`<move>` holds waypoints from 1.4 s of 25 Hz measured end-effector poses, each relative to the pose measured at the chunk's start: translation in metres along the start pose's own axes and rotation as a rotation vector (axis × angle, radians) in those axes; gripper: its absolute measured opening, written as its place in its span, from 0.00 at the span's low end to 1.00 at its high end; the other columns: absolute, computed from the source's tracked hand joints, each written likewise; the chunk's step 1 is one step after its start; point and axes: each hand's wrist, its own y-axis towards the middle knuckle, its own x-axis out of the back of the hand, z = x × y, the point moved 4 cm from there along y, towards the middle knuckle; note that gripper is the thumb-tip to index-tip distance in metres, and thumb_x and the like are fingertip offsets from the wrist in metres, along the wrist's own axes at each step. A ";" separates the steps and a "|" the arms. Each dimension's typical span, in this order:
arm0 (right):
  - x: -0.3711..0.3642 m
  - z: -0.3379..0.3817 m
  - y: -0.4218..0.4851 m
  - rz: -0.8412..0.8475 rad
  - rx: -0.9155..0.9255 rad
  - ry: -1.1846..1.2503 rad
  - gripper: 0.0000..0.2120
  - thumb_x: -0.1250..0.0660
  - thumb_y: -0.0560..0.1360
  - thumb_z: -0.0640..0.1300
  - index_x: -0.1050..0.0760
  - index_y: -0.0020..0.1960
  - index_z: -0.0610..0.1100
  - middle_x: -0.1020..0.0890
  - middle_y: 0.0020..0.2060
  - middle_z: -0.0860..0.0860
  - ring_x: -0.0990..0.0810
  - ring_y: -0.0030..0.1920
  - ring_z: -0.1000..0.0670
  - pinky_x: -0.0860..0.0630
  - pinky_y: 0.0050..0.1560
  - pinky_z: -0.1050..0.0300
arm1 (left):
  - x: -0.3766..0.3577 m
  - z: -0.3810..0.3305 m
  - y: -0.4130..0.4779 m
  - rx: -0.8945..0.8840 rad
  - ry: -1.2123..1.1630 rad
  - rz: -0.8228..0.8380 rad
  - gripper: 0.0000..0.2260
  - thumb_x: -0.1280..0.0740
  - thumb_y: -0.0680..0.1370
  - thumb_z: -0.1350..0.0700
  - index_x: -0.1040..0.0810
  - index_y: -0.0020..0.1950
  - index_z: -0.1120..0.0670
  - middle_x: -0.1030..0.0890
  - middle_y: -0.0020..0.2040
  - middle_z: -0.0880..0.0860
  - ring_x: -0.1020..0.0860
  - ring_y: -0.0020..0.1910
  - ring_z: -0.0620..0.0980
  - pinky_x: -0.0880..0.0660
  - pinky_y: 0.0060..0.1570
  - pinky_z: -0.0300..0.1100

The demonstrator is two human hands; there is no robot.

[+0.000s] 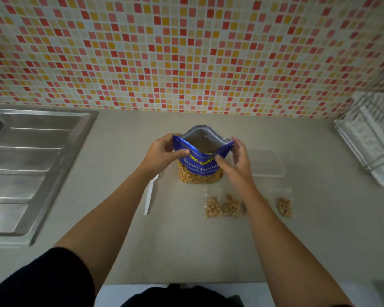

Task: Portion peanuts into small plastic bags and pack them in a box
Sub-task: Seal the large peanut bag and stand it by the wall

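The big blue peanut bag (200,167) stands on the tabletop (186,244), right between the two hands. Its top is wide open and you can see peanuts through the clear bottom part. The left hand (164,151) grips the left side of the open top, thumb on the front and fingers curled round the edge. The right hand (237,160) pinches the right side of the top, thumb on the front and fingers at the corner.

Small bags (213,208) with peanuts lie flat on the tabletop, nearer the person than the right hand, partly under the right arm. One more small bag (285,207) lies on the other side of that arm. A clear box (268,165) sits just to the right of the right hand. A thin white thing (150,196) lies under the left arm; what it is cannot be told.

Far to the left of the left hand is a metal sink (31,169). Far to the right of the right hand is a dish rack (372,140). Behind the hands is a wall (186,52) of little coloured tiles.
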 end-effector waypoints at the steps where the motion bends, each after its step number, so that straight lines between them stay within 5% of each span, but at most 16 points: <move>1: 0.002 0.004 0.004 0.031 -0.013 0.020 0.22 0.26 0.68 0.38 0.29 0.59 0.48 0.22 0.57 0.52 0.24 0.58 0.57 0.28 0.58 0.63 | 0.002 -0.001 0.003 -0.008 0.015 -0.005 0.15 0.27 0.70 0.62 0.24 0.54 0.58 0.18 0.50 0.57 0.20 0.49 0.48 0.21 0.48 0.39; 6: 0.007 0.011 0.014 0.062 -0.093 0.035 0.10 0.31 0.71 0.34 0.27 0.47 0.45 0.18 0.43 0.50 0.18 0.40 0.61 0.24 0.41 0.67 | 0.012 -0.007 0.018 0.006 0.232 0.056 0.09 0.30 0.72 0.57 0.30 0.39 0.52 0.20 0.43 0.50 0.20 0.49 0.48 0.22 0.37 0.38; 9: 0.014 0.010 0.025 0.067 -0.117 0.021 0.08 0.32 0.73 0.35 0.25 0.47 0.47 0.18 0.41 0.50 0.18 0.38 0.59 0.23 0.41 0.66 | 0.017 -0.013 0.024 -0.015 0.272 0.094 0.08 0.31 0.73 0.56 0.28 0.47 0.55 0.21 0.48 0.48 0.21 0.52 0.47 0.20 0.38 0.36; 12: 0.016 0.011 0.033 0.109 -0.169 0.024 0.06 0.35 0.75 0.35 0.25 0.50 0.43 0.17 0.38 0.53 0.18 0.36 0.61 0.23 0.41 0.67 | 0.019 -0.016 0.026 0.015 0.287 0.103 0.17 0.31 0.74 0.55 0.30 0.61 0.49 0.25 0.57 0.48 0.22 0.56 0.48 0.18 0.42 0.40; 15: 0.023 0.020 0.037 0.159 -0.175 -0.074 0.06 0.34 0.75 0.36 0.24 0.52 0.40 0.17 0.36 0.54 0.19 0.35 0.62 0.24 0.40 0.69 | 0.016 -0.027 0.028 0.029 0.429 0.202 0.19 0.31 0.74 0.52 0.29 0.64 0.50 0.24 0.59 0.48 0.24 0.59 0.48 0.20 0.45 0.39; 19: 0.036 0.055 0.054 0.282 -0.017 -0.545 0.06 0.28 0.71 0.39 0.20 0.47 0.43 0.19 0.37 0.55 0.20 0.37 0.61 0.25 0.40 0.69 | -0.032 -0.068 0.048 -0.303 1.007 0.352 0.17 0.33 0.75 0.48 0.24 0.62 0.54 0.20 0.57 0.51 0.23 0.53 0.48 0.26 0.49 0.40; 23: 0.032 0.071 0.062 0.404 0.070 -0.877 0.06 0.29 0.71 0.43 0.18 0.47 0.43 0.20 0.35 0.51 0.23 0.38 0.55 0.30 0.40 0.63 | -0.084 -0.075 0.065 -0.375 1.181 0.454 0.12 0.36 0.77 0.51 0.22 0.56 0.56 0.19 0.51 0.54 0.25 0.46 0.49 0.30 0.44 0.40; 30: 0.035 0.059 0.061 0.314 0.143 -0.848 0.05 0.30 0.71 0.42 0.18 0.44 0.41 0.17 0.38 0.46 0.25 0.37 0.52 0.34 0.35 0.66 | -0.101 -0.060 0.066 -0.533 1.336 0.500 0.12 0.44 0.81 0.55 0.26 0.56 0.60 0.22 0.49 0.57 0.24 0.48 0.53 0.29 0.47 0.44; 35: 0.037 0.056 0.057 0.313 0.168 -0.804 0.03 0.30 0.72 0.41 0.19 0.42 0.42 0.16 0.38 0.48 0.23 0.39 0.53 0.29 0.42 0.59 | -0.064 -0.055 0.057 -0.673 1.329 0.456 0.14 0.44 0.81 0.52 0.27 0.59 0.59 0.22 0.54 0.57 0.25 0.53 0.53 0.30 0.53 0.43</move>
